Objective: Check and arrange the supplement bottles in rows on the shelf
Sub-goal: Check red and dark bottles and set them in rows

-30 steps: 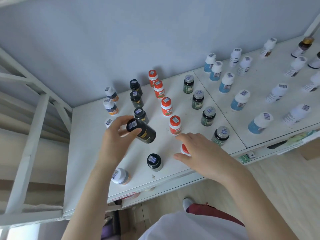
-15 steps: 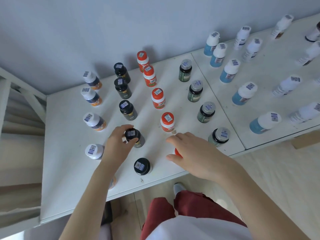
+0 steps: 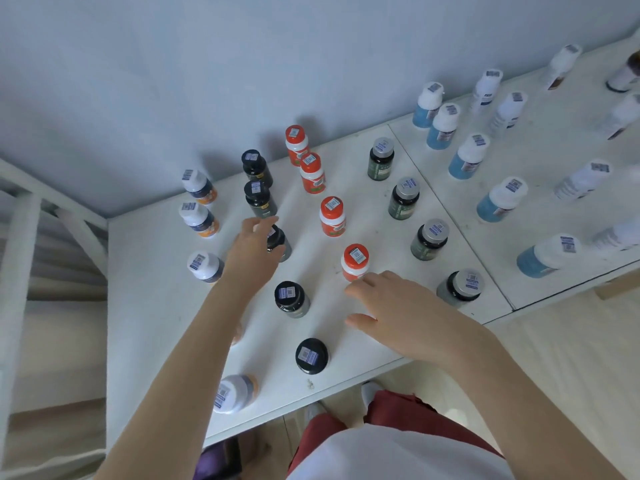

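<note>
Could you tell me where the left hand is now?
Head view, left of centre: the left hand holds the third black-capped bottle from the front.

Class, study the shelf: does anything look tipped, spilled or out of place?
No bottle looks tipped or spilled. One oddity: a small pale scrap lies on the shelf just in front of the nearest black-capped bottle; what it is cannot be told.

Supplement bottles stand on the white shelf [image 3: 145,306] in files running front to back. From the left, these are white-capped bottles [image 3: 199,219], black-capped dark bottles [image 3: 292,299], orange-capped bottles [image 3: 332,215], grey-capped green bottles [image 3: 404,201] and blue white-capped bottles [image 3: 502,199]. The third black-capped bottle [image 3: 278,241] sits in the grip of the left hand [image 3: 251,252].
</note>
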